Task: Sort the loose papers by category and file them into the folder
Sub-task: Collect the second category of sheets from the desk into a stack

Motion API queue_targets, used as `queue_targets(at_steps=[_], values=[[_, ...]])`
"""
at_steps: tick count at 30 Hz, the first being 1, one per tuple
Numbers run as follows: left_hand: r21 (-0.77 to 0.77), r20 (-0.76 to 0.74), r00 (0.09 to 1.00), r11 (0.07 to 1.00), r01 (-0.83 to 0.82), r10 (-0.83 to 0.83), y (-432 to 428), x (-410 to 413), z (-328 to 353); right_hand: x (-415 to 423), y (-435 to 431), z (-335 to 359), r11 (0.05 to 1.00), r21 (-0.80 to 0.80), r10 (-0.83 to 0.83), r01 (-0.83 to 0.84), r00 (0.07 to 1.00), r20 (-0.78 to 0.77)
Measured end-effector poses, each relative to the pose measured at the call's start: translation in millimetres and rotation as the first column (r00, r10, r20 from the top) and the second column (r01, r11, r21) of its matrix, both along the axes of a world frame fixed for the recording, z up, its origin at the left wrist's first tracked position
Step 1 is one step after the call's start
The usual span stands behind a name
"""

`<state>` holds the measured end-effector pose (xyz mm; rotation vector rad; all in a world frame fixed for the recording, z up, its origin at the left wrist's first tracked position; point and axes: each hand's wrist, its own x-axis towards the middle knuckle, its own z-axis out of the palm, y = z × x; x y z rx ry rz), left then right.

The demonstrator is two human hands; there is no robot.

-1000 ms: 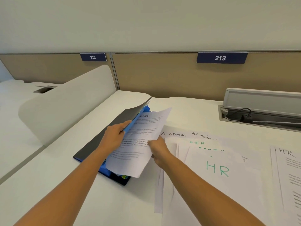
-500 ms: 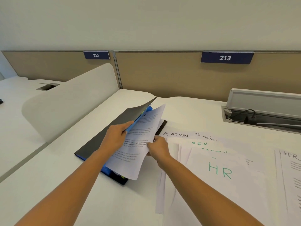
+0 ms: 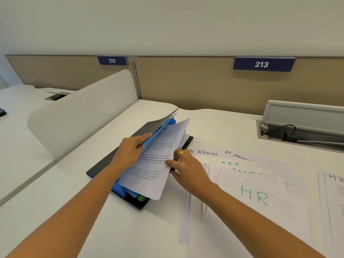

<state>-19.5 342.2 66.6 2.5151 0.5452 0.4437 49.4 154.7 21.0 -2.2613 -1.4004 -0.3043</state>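
A black folder (image 3: 104, 162) with blue inner dividers lies on the white desk, left of centre. My left hand (image 3: 130, 151) grips its raised cover and a blue divider, holding them up. A printed white sheet (image 3: 150, 168) leans into the opening. My right hand (image 3: 184, 164), wearing a gold ring, pinches that sheet's right edge. Loose papers (image 3: 247, 175) marked ADMIN and HR in handwriting are spread on the desk to the right.
A white curved divider panel (image 3: 78, 112) stands left of the folder. A beige partition with signs 212 and 213 runs along the back. At the right, an open cable tray (image 3: 297, 135) holds a black plug. Another HR sheet (image 3: 335, 202) lies at the right edge.
The printed sheet has slid further left into the folder under the raised cover. My right hand moved with it, and the folder's black back cover now shows behind the sheet.
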Motion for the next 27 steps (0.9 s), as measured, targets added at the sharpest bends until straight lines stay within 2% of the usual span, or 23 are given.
queue_targets(at_steps=[2,3,6,9,14,17,23,27], values=[[-0.008,-0.003,1.0,1.0,0.005,-0.005,-1,0,-1,0,3,2,0.996,-0.088,0.0,0.018,0.98,0.201],[-0.016,0.002,1.0,1.0,0.01,-0.009,-2,0,-1,0,6,2,0.992,-0.115,-0.016,0.046,0.97,0.243],[-0.027,0.016,1.0,0.999,0.019,-0.019,-3,-1,0,-3,12,5,0.987,-0.151,-0.014,0.051,0.972,0.234],[-0.029,0.032,0.999,0.999,0.024,-0.023,-1,0,2,-7,22,2,0.979,-0.204,0.031,-0.002,0.99,0.14],[-0.036,0.041,0.999,0.999,0.037,-0.035,-3,0,1,-18,43,2,0.956,-0.267,0.154,-0.119,0.981,0.115],[-0.043,0.04,0.998,0.998,0.041,-0.039,-4,0,-1,-17,56,-1,0.938,-0.332,0.128,-0.101,0.99,0.06],[-0.024,0.023,1.0,1.0,0.01,-0.01,-11,-1,-1,-13,66,-15,0.935,-0.344,0.053,-0.081,0.994,-0.091],[0.001,-0.004,1.0,1.0,-0.008,0.008,-15,-1,-2,-12,59,-19,0.93,-0.34,0.071,-0.141,0.975,-0.209]])
